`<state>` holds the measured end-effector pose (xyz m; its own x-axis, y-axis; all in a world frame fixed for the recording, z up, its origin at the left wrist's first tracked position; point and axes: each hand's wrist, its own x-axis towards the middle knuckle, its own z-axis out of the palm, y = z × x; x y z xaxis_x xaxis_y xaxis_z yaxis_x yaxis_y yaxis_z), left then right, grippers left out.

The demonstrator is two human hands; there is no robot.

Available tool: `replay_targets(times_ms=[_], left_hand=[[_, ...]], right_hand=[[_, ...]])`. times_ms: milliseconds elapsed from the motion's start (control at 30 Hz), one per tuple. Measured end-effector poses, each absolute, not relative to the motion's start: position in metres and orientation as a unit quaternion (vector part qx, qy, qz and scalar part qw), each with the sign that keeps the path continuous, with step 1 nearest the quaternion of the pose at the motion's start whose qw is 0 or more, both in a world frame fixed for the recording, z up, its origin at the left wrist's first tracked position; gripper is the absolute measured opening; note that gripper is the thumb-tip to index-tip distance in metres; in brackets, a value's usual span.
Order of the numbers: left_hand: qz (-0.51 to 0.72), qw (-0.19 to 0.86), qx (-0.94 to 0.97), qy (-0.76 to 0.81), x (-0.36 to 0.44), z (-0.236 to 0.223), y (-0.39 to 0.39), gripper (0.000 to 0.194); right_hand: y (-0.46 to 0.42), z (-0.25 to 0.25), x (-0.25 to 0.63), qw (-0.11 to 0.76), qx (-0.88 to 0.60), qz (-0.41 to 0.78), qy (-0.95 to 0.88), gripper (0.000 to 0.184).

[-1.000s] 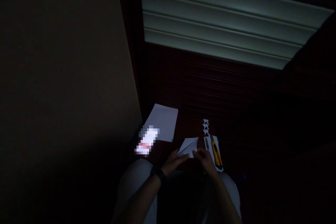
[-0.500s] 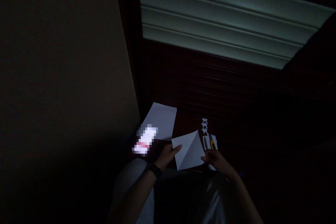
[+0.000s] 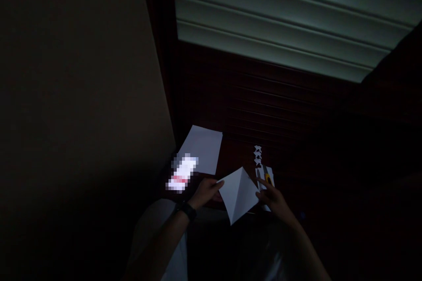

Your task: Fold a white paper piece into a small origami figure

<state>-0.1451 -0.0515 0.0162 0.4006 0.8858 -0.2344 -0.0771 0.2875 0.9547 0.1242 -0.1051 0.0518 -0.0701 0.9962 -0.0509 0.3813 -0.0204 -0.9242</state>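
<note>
Creased paper (image 3: 238,195), left corner pinched by my left hand (image 3: 207,192); right hand (image 3: 274,199) at its right corner, grip too dim to tell; utility knife (image 3: 268,178) just right of paper.

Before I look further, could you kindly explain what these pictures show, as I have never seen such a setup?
There is no robot: a camera on a person's head looks down past their bare hands. The left hand holds a creased white sheet by one corner; the right hand is at the opposite corner, though its grip is unclear. On the dark surface lie more white paper, partly covered by a bright, pixelated rectangle, small white paper shapes, and a yellow cutter, partly hidden by the right hand.
</note>
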Motion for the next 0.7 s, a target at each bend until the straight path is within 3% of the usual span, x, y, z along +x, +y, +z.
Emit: replay_targets(times_ms=[133, 467, 700], left_hand=[[0.354, 0.678, 0.468, 0.442, -0.145, 0.013, -0.051, 0.044], [0.397, 0.702, 0.422, 0.413, -0.153, 0.022, -0.058, 0.044], [0.387, 0.709, 0.433, 0.399, -0.154, 0.029, -0.06, 0.041]], right_hand=[[-0.107, 0.053, 0.123, 0.34, -0.571, 0.398, -0.633, 0.038], [-0.116, 0.05, 0.127, 0.34, -0.568, 0.46, -0.592, 0.036], [-0.112, 0.051, 0.128, 0.402, -0.623, 0.403, -0.537, 0.027]])
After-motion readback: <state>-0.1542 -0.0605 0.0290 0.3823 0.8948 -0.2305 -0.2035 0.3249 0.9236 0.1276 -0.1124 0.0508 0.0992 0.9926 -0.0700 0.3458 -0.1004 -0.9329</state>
